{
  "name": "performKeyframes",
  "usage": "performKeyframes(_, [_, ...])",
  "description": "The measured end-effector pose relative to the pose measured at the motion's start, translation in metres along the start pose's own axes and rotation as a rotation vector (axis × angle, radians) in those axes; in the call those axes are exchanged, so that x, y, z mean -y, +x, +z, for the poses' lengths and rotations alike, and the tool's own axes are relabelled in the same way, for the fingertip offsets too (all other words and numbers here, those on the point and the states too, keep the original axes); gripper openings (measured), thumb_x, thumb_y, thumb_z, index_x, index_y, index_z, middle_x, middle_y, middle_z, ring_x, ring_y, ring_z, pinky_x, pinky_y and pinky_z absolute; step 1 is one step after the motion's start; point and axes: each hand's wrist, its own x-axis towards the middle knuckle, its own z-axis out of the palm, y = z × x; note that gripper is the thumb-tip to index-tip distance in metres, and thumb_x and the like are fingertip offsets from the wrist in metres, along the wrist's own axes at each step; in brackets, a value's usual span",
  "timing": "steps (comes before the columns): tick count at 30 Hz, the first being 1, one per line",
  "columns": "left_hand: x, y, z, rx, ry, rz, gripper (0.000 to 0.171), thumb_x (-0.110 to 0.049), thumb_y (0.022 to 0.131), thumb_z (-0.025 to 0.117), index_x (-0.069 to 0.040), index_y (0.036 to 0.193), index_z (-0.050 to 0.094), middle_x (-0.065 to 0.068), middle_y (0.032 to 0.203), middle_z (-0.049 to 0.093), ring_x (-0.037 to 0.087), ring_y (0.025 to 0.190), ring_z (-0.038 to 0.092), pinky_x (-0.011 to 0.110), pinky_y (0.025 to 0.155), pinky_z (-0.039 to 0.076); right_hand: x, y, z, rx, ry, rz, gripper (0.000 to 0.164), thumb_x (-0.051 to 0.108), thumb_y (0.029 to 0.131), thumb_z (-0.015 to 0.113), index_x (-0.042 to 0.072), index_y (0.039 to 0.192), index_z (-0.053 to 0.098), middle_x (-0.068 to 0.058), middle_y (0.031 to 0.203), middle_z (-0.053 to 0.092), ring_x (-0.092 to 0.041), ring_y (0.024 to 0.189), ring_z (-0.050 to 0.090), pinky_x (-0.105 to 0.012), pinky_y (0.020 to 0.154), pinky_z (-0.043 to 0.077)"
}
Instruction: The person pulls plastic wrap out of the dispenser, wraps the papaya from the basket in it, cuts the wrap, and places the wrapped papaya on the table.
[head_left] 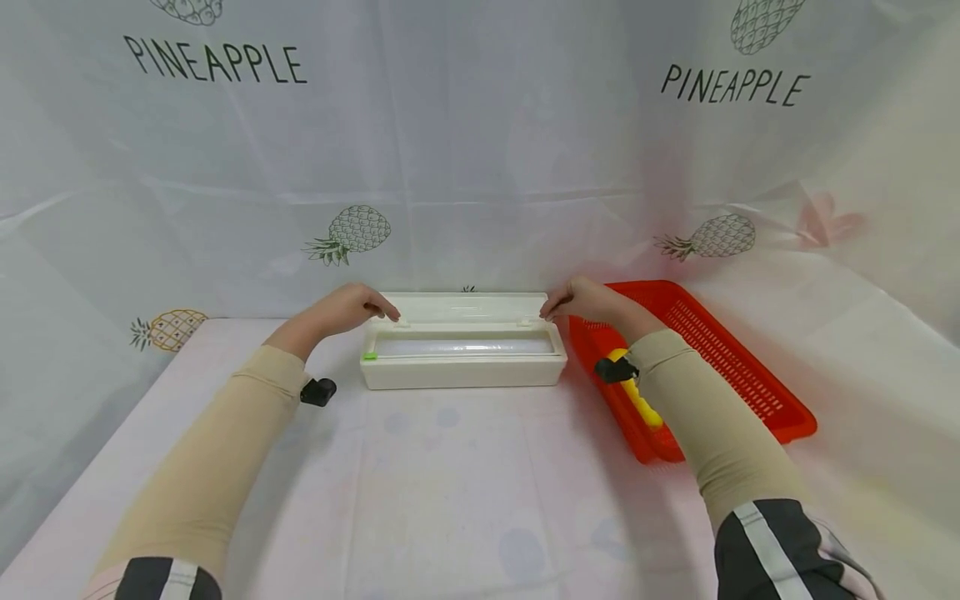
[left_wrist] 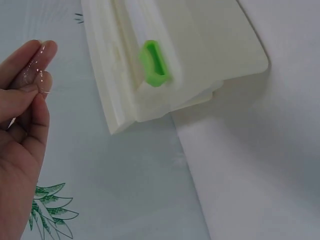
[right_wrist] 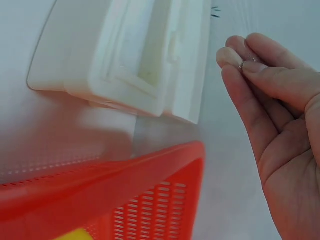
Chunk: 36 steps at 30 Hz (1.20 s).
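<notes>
A white cling film dispenser (head_left: 465, 373) lies lengthwise at the back of the table, its lid (head_left: 465, 307) tipped back. Through its long window the film roll (head_left: 462, 345) shows, and a green slide cutter (left_wrist: 155, 62) sits at its left end. My left hand (head_left: 347, 308) is at the lid's left end, pinching clear cling film (left_wrist: 36, 70) between thumb and fingers. At the opposite end my right hand (head_left: 583, 300) pinches the film too, with glints at the fingertips in the right wrist view. Most of the clear sheet is hard to see.
To the right stands a red plastic basket (head_left: 720, 367) with slotted sides, partly under my right forearm. A yellow object (head_left: 643, 407) lies in it. Behind the dispenser hangs a white pineapple-print sheet (head_left: 480, 150). A pale cloth (head_left: 442, 500) covers the table in front.
</notes>
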Motion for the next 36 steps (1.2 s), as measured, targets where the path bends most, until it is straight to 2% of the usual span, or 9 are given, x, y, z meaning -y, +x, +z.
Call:
performKeyframes(7, [-0.005,-0.001,-0.009,0.005,-0.050,-0.016,0.041,0.016,0.092,0.043,-0.002,0.116,0.070,0.015,0.117,0.067,0.035,0.115,0.057,0.045,0.095,0.048,0.009,-0.008,-0.010,-0.027,-0.001,-0.053,0.022,-0.001,0.095,0.060,0.001,0.113,0.072,-0.015,0.108,0.070,-0.026,0.096,0.066,-0.039,0.090,0.053])
performKeyframes(16, [-0.010,-0.004,-0.016,-0.002,-0.055,-0.014,0.032,0.006,0.091,0.059,-0.003,0.121,0.068,0.014,0.124,0.064,0.034,0.119,0.055,0.047,0.094,0.049,0.024,-0.014,-0.019,-0.066,-0.023,-0.050,0.024,-0.003,0.095,0.055,-0.001,0.113,0.071,-0.019,0.113,0.067,-0.028,0.099,0.064,-0.040,0.091,0.052])
performKeyframes(22, [-0.020,-0.007,-0.025,0.016,-0.159,-0.032,0.034,0.005,0.093,0.056,0.002,0.127,0.061,0.018,0.126,0.061,0.038,0.121,0.054,0.045,0.096,0.049,0.031,-0.018,-0.027,-0.105,-0.047,-0.060,0.024,-0.004,0.095,0.054,-0.001,0.111,0.072,-0.020,0.111,0.068,-0.028,0.096,0.064,-0.037,0.088,0.054])
performKeyframes(25, [-0.026,-0.010,-0.029,0.009,-0.181,-0.042,0.034,0.003,0.094,0.057,0.003,0.127,0.060,0.019,0.126,0.061,0.037,0.121,0.054,0.044,0.095,0.050,0.035,-0.021,-0.030,-0.111,-0.048,-0.061,0.023,-0.002,0.095,0.056,0.000,0.112,0.072,-0.018,0.111,0.068,-0.028,0.095,0.063,-0.035,0.084,0.055])
performKeyframes(30, [-0.036,-0.015,-0.036,-0.009,-0.174,-0.021,0.033,0.002,0.093,0.059,0.003,0.126,0.061,0.019,0.123,0.063,0.036,0.118,0.057,0.041,0.092,0.051,0.040,-0.027,-0.034,-0.117,-0.059,-0.068,0.021,0.001,0.093,0.062,0.002,0.110,0.073,-0.018,0.112,0.068,-0.027,0.095,0.063,-0.036,0.085,0.055])
performKeyframes(36, [-0.047,-0.017,-0.044,-0.057,-0.129,0.006,0.034,-0.001,0.091,0.066,0.002,0.124,0.062,0.020,0.120,0.064,0.036,0.114,0.059,0.042,0.092,0.051,0.046,-0.032,-0.039,-0.181,-0.070,-0.113,0.018,0.006,0.089,0.070,0.004,0.106,0.074,-0.013,0.106,0.070,-0.025,0.096,0.065,-0.038,0.087,0.054])
